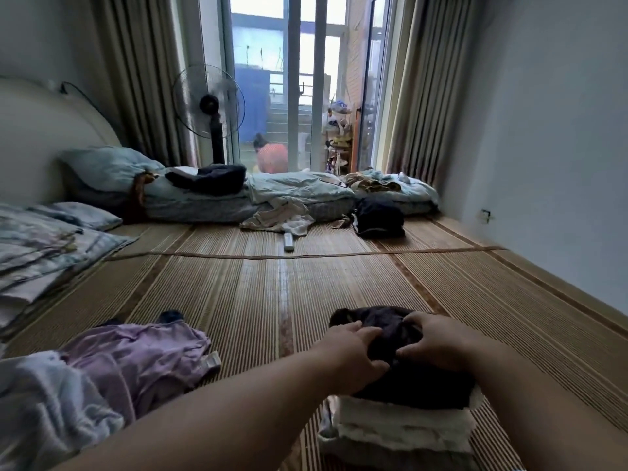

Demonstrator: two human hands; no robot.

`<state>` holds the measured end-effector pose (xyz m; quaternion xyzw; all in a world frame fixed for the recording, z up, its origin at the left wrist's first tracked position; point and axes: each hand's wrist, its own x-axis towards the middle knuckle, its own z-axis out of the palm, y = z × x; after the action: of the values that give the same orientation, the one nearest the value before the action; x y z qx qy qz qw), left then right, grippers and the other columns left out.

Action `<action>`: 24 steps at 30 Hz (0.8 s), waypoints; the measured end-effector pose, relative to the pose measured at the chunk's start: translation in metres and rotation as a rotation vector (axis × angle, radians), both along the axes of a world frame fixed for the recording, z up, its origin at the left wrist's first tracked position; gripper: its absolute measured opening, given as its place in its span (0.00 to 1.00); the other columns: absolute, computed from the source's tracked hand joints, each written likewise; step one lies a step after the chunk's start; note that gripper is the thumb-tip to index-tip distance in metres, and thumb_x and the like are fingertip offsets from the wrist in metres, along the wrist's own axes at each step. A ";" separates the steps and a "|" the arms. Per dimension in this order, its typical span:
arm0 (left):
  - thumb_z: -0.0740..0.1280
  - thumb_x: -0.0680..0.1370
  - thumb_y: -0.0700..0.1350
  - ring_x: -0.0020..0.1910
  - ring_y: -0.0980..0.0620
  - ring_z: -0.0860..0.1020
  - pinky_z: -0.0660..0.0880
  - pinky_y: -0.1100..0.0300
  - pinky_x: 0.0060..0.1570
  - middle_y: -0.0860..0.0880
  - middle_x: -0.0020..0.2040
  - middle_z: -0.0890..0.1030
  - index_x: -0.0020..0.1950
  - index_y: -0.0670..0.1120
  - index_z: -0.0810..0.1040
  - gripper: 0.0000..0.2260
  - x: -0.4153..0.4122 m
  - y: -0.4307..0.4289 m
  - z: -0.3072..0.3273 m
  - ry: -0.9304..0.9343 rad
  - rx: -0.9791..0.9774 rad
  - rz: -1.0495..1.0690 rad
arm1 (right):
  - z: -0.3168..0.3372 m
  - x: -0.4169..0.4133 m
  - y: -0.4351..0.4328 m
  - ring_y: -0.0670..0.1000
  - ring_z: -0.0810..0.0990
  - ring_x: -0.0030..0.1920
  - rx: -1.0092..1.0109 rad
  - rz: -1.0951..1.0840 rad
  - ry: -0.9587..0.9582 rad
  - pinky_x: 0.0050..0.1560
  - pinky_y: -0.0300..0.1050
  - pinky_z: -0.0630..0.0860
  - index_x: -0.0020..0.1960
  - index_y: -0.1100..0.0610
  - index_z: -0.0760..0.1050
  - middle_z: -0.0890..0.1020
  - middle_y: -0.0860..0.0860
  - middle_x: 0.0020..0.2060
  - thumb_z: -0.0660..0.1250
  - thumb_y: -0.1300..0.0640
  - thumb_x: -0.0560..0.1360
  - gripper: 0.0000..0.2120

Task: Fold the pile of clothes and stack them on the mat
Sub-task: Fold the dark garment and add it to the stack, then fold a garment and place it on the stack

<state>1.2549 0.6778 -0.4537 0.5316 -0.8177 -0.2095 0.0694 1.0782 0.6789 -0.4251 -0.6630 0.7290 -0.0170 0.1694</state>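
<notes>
Dark garment (384, 322) tops a folded stack (401, 426) on the woven mat (255, 294); left hand (353, 351) and right hand (438, 341) press it, fingers spread. Unfolded lilac clothes (136, 358) lie left.

Your two hands (360, 348) (438, 341) rest side by side on the top garment (407, 379) of the folded stack (401, 426), which sits on the mat (272, 294). The unfolded pile (112, 365) lies to your left; bedding (299, 192) and a fan (209, 103) stand beyond.
</notes>
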 end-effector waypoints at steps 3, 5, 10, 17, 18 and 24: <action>0.65 0.77 0.56 0.77 0.46 0.53 0.56 0.51 0.73 0.51 0.79 0.52 0.77 0.57 0.56 0.31 0.023 0.014 0.020 0.078 -0.006 0.024 | 0.016 0.024 0.011 0.55 0.68 0.68 -0.099 -0.007 0.068 0.70 0.63 0.58 0.72 0.43 0.62 0.70 0.50 0.68 0.69 0.37 0.69 0.35; 0.66 0.76 0.56 0.75 0.46 0.57 0.60 0.49 0.72 0.52 0.78 0.55 0.76 0.58 0.57 0.31 0.049 0.024 0.030 0.139 -0.017 0.042 | 0.028 0.047 0.018 0.54 0.68 0.68 -0.184 0.022 0.050 0.70 0.61 0.59 0.72 0.44 0.63 0.70 0.49 0.68 0.69 0.39 0.70 0.33; 0.66 0.76 0.56 0.76 0.44 0.54 0.59 0.44 0.72 0.48 0.78 0.55 0.75 0.58 0.58 0.30 0.153 0.058 0.034 0.118 -0.105 0.133 | 0.036 0.151 0.040 0.50 0.71 0.65 -0.241 0.304 -0.044 0.61 0.45 0.71 0.71 0.46 0.65 0.70 0.49 0.69 0.70 0.44 0.72 0.30; 0.68 0.72 0.57 0.74 0.45 0.57 0.59 0.47 0.72 0.48 0.76 0.59 0.74 0.57 0.62 0.31 0.334 0.100 -0.026 -0.066 -0.111 0.513 | -0.028 0.333 0.060 0.43 0.78 0.51 0.053 0.614 -0.423 0.46 0.37 0.79 0.63 0.46 0.69 0.77 0.44 0.53 0.72 0.49 0.71 0.23; 0.68 0.73 0.57 0.75 0.45 0.55 0.58 0.47 0.72 0.48 0.77 0.57 0.74 0.57 0.60 0.32 0.356 0.105 -0.035 -0.093 -0.081 0.567 | -0.041 0.356 0.059 0.44 0.79 0.51 0.082 0.620 -0.441 0.46 0.38 0.79 0.60 0.44 0.70 0.78 0.44 0.51 0.72 0.45 0.70 0.21; 0.66 0.73 0.59 0.75 0.43 0.55 0.58 0.50 0.73 0.48 0.77 0.55 0.76 0.57 0.58 0.34 0.432 0.118 -0.066 -0.094 0.045 0.716 | -0.089 0.433 0.051 0.52 0.79 0.48 0.011 0.494 -0.112 0.50 0.50 0.78 0.49 0.47 0.74 0.80 0.49 0.47 0.62 0.42 0.73 0.11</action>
<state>1.6865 0.7961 -0.5199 0.7947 -0.5773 -0.1652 0.0891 1.5116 0.7298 -0.5140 -0.8180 0.5345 -0.0079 0.2125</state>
